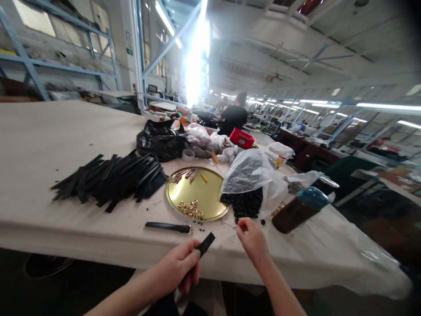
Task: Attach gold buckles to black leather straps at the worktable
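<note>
Left hand (189,260): fingers closed round a black strap (207,244), its free end angled up past the front edge of the tabletop (115,232).
Right hand (250,237): thumb and fingertips drawn together, just beside the small black pieces (245,202); whether anything is pinched cannot be told.
Buckled strap (166,227): one, black, gold-coloured buckle at its right end, lying flat in front of the tray.
Tray (210,188): round, gold-coloured; holds a cluster of gold-coloured buckles (191,210) near its front rim and a yellow-handled tool (203,177) towards the back.
Black strips (112,179): loose pile, left of the tray.
Clear plastic bag (251,169): right of the tray, black pieces at its mouth.
Bottle (297,210): dark body, blue top, tilted in view, right of the bag.
Behind the tray: black plastic bag (161,139), tape roll (188,155), red pouch (241,138).
Background: one person (235,115), dark top.
</note>
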`<state>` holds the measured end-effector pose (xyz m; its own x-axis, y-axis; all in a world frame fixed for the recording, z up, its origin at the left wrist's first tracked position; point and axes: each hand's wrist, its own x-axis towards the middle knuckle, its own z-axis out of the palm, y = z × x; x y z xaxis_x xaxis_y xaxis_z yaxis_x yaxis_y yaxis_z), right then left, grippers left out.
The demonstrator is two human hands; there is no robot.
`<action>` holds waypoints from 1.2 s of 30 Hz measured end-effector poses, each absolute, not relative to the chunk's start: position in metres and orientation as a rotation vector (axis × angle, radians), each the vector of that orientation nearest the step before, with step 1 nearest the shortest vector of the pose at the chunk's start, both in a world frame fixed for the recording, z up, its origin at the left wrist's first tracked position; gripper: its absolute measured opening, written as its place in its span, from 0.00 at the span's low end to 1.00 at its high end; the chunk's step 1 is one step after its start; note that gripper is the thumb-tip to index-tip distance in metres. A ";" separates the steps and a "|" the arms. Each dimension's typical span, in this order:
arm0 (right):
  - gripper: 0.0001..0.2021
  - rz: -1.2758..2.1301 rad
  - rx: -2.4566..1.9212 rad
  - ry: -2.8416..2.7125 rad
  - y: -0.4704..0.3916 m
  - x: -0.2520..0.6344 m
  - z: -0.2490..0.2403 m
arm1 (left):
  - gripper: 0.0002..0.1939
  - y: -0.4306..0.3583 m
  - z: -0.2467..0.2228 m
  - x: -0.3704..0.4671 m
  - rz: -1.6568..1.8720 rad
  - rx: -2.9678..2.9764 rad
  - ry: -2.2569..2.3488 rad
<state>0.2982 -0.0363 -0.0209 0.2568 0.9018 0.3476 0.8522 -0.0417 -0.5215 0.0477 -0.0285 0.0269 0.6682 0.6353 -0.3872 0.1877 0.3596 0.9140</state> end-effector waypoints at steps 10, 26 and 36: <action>0.12 1.013 -1.344 -1.219 -0.083 0.227 0.008 | 0.11 -0.029 0.045 0.047 0.427 2.208 0.976; 0.18 1.329 -1.285 -0.797 -0.033 0.196 -0.030 | 0.12 0.011 0.027 0.020 0.232 2.152 1.158; 0.07 1.057 -1.313 -1.076 -0.029 0.186 -0.040 | 0.15 0.024 0.017 0.029 0.145 2.175 1.092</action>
